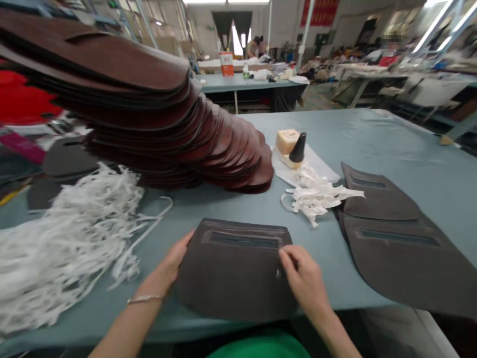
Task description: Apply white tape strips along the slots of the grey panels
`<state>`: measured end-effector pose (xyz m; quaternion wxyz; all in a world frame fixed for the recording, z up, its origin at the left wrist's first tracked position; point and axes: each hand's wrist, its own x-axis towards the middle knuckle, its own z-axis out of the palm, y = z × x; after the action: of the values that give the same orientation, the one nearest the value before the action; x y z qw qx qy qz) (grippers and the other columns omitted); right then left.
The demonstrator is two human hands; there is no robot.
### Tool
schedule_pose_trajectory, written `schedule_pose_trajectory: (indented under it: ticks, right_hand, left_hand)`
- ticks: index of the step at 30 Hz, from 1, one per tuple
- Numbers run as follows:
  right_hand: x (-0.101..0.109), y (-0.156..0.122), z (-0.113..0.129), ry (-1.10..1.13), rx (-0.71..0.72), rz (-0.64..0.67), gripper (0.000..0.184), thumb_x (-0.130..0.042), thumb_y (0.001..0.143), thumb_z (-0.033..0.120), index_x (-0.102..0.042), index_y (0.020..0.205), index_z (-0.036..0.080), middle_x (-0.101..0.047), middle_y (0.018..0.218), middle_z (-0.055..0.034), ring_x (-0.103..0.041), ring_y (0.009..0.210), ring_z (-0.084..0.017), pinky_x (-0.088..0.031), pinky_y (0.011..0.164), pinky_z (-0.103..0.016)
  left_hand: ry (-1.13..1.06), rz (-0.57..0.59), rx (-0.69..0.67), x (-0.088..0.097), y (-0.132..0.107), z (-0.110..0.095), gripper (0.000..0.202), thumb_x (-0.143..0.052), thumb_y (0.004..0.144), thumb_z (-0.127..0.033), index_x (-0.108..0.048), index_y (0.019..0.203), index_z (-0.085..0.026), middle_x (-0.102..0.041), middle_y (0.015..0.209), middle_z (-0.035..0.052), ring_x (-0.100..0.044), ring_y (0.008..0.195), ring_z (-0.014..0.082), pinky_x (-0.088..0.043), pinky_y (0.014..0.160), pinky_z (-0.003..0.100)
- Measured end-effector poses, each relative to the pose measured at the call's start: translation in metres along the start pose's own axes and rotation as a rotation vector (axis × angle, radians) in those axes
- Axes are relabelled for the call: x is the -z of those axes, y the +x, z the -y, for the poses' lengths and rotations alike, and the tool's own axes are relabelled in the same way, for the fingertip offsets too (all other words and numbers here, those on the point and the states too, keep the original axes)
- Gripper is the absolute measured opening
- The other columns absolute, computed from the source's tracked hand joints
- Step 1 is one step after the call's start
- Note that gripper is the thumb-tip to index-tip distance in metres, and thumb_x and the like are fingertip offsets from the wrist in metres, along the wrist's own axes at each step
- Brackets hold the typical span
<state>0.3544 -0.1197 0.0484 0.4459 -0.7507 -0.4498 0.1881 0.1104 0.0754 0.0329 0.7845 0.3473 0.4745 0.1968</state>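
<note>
**A:** There it is, you've got the dark brown leather panel (234,278) flat on the blue-grey table (391,139), right at the edge nearest you, with its long slot along the far side!

**B:** And your left hand (164,263) is against the panel's left edge, a silver bracelet (145,299) on your wrist. Your fingers are out of sight, so I can't tell whether that's a pinch.

**A:** Your right hand (301,278) is on the right side, fingers pressed together, tips on the leather just below the end of the slot. I can't make out a pinch there either.

**B:** Look beyond your hands: a big fanned stack of reddish-brown leather pieces (179,134) leans across the table, and a tangled heap of white strips (63,243) lies to your left.

**A:** Over on your right, two more slotted panels (395,253) lie close together, with a smaller pile of white strips (313,194) touching the upper one. Past that pile, a pale block (286,141) and a black cone (298,148) sit on a white sheet (298,166).
</note>
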Motion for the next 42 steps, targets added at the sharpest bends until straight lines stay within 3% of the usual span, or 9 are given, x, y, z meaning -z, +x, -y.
schedule_pose_trajectory:
  ticks: [4, 7, 10, 13, 16, 20, 28, 32, 42]
  right_hand:
    - [-0.008, 0.029, -0.042, -0.583, -0.03, -0.117, 0.037, -0.051, 0.085, 0.047, -0.062, 0.1, 0.015, -0.059, 0.102, -0.0186, -0.049, 0.099, -0.034, -0.04, 0.081, -0.046]
    - [-0.024, 0.04, -0.05, -0.717, -0.044, -0.064, 0.038, -0.054, 0.082, 0.045, -0.059, 0.104, 0.014, -0.058, 0.1, -0.0192, -0.051, 0.097, -0.036, -0.041, 0.075, -0.046]
    - [-0.032, 0.046, -0.048, -0.549, -0.117, -0.059, 0.031, -0.06, 0.074, 0.043, -0.056, 0.092, 0.018, -0.061, 0.093, -0.0143, -0.055, 0.092, -0.033, -0.043, 0.075, -0.045]
    - [-0.027, 0.049, -0.038, -0.048, -0.293, -0.004, 0.045, -0.068, 0.066, 0.044, -0.052, 0.101, 0.02, -0.065, 0.089, -0.0091, -0.061, 0.083, -0.028, -0.047, 0.073, -0.041]
    - [-0.015, 0.049, -0.021, 0.498, -0.479, 0.24, 0.055, -0.074, 0.064, 0.043, -0.052, 0.109, 0.019, -0.07, 0.089, -0.0071, -0.066, 0.077, -0.024, -0.052, 0.07, -0.037]
    - [-0.003, 0.052, -0.011, 0.836, -0.583, 0.473, 0.041, -0.075, 0.064, 0.029, -0.062, 0.1, 0.016, -0.072, 0.089, -0.0076, -0.067, 0.073, -0.021, -0.053, 0.07, -0.034]
    - [-0.006, 0.04, -0.025, 1.054, -0.573, 0.585, 0.037, -0.065, 0.05, 0.016, -0.069, 0.086, 0.016, -0.073, 0.078, -0.0048, -0.065, 0.065, -0.018, -0.052, 0.065, -0.03]
    - [-0.012, 0.021, -0.02, 1.111, -0.578, 0.644, 0.025, -0.064, 0.048, 0.017, -0.069, 0.072, 0.014, -0.068, 0.062, -0.0022, -0.059, 0.054, -0.015, -0.049, 0.056, -0.027]
    - [-0.008, 0.005, -0.004, 0.916, -0.504, 0.473, 0.045, -0.08, 0.059, 0.024, -0.061, 0.099, 0.018, -0.067, 0.09, -0.0032, -0.063, 0.081, -0.02, -0.051, 0.074, -0.032]
  left_hand:
    - [-0.045, 0.034, -0.022, 0.021, -0.012, -0.001, 0.043, -0.06, 0.08, -0.049, -0.065, 0.1, -0.012, -0.073, 0.083, 0.0093, -0.069, 0.076, 0.0223, -0.054, 0.072, 0.033]
    - [0.092, -0.001, -0.123, 0.018, -0.012, -0.001, 0.046, -0.074, 0.069, -0.037, -0.064, 0.106, -0.012, -0.073, 0.09, 0.0105, -0.069, 0.077, 0.0224, -0.053, 0.072, 0.031]
    - [0.128, -0.003, -0.161, 0.012, -0.013, 0.0, 0.049, -0.077, 0.065, -0.029, -0.062, 0.109, -0.013, -0.073, 0.096, 0.0104, -0.069, 0.077, 0.0227, -0.054, 0.071, 0.032]
    - [0.053, 0.043, -0.142, 0.011, -0.02, 0.005, 0.048, -0.075, 0.068, -0.027, -0.06, 0.111, -0.014, -0.072, 0.099, 0.0105, -0.069, 0.08, 0.0229, -0.055, 0.074, 0.035]
    - [-0.026, 0.038, -0.099, 0.015, -0.029, 0.011, 0.046, -0.074, 0.068, -0.023, -0.059, 0.111, -0.014, -0.072, 0.098, 0.0106, -0.069, 0.08, 0.0228, -0.055, 0.077, 0.036]
    - [-0.086, 0.046, -0.076, 0.026, -0.042, 0.019, 0.04, -0.074, 0.067, -0.019, -0.061, 0.104, -0.016, -0.073, 0.093, 0.0074, -0.069, 0.078, 0.0215, -0.055, 0.076, 0.035]
    - [-0.21, 0.132, 0.002, 0.06, -0.063, 0.034, 0.039, -0.072, 0.044, -0.019, -0.069, 0.083, -0.015, -0.072, 0.079, 0.0066, -0.068, 0.071, 0.0277, -0.056, 0.068, 0.039]
    - [-0.244, 0.067, 0.053, 0.066, -0.06, 0.033, 0.034, -0.069, 0.042, -0.021, -0.07, 0.075, -0.016, -0.072, 0.071, 0.007, -0.067, 0.067, 0.0272, -0.056, 0.067, 0.039]
    - [0.155, -0.1, 0.035, 0.022, -0.071, 0.022, 0.052, -0.083, 0.054, -0.035, -0.063, 0.099, -0.019, -0.074, 0.092, 0.0074, -0.07, 0.083, 0.0304, -0.056, 0.076, 0.043]
